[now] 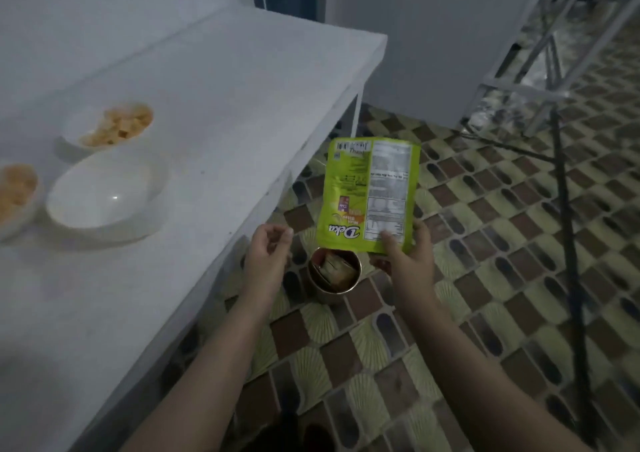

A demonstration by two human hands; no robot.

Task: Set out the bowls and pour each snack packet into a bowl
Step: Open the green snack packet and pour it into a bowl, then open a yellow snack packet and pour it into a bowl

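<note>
My right hand (403, 250) grips the lower end of a green snack packet (369, 193), held upside down off the table's edge, above the floor. My left hand (268, 247) hovers beside it, fingers curled and pinched together; whether it holds a small scrap I cannot tell. On the white table (214, 112) stand three white bowls. The near one (100, 197) is empty. The far one (110, 125) holds pale orange snack pieces. A third bowl (15, 191) at the left edge also holds snacks.
A small round metal bin (334, 273) with wrappers inside stands on the patterned tile floor (485, 278) just below the packet. A white metal frame (540, 63) stands at the back right, and a dark cable (568, 243) runs across the floor.
</note>
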